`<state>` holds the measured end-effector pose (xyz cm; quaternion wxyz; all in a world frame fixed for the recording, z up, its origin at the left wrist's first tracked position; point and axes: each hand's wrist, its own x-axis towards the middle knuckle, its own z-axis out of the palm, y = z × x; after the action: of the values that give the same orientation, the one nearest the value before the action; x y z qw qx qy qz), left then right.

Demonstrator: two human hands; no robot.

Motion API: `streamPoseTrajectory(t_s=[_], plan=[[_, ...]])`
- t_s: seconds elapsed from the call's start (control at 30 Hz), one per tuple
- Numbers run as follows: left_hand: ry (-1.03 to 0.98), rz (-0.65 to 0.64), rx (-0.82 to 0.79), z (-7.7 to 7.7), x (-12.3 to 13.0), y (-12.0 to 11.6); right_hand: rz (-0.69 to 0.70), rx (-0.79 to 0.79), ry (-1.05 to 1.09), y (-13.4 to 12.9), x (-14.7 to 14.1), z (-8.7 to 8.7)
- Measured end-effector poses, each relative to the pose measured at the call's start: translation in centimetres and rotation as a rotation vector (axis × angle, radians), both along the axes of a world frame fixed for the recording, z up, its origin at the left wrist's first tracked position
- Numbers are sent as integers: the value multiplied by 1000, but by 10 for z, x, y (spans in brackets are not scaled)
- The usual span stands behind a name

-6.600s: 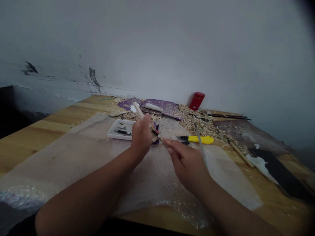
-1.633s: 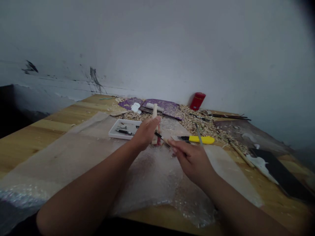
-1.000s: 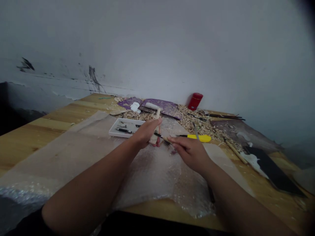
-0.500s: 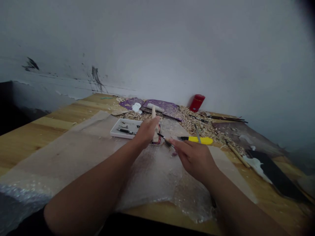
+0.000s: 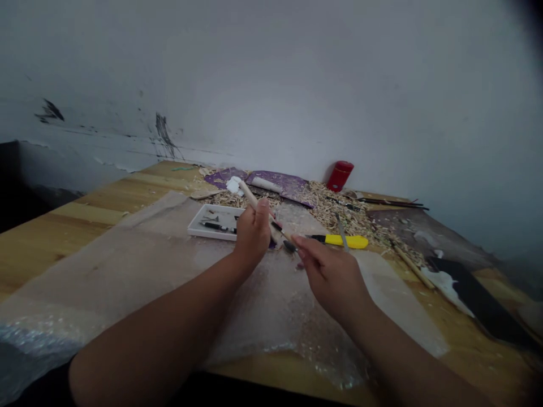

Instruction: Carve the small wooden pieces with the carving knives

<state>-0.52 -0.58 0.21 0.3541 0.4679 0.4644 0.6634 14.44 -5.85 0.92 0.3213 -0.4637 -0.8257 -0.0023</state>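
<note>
My left hand is closed around a pale wooden stick, whose long end slants up and to the left past the thumb. The lower end of the stick comes out below the fingers. In a pinch, my right hand grips a slim brush; its dark tip meets or nearly meets the wood beside my left hand. Below the brush is a small dark oval thing, too small to name. Just beyond my right hand lies a yellow utility knife with a thin metal blade across it.
A white tray with pens and small metal bits sits left of my left hand. Bubble wrap covers the wooden table. Farther back are wood shavings, purple sheets and a red container. A black phone-like slab lies right.
My left hand has turned the wooden stick, so its upper end now leans left instead of standing nearly upright. My right hand and the brush have stayed almost in place.
</note>
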Motion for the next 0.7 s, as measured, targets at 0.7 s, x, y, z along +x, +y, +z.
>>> streamPoseTrajectory(t_s=[0.7], plan=[[-23,94,36,3,-3,-1,11,81,17,0,-1,-3]])
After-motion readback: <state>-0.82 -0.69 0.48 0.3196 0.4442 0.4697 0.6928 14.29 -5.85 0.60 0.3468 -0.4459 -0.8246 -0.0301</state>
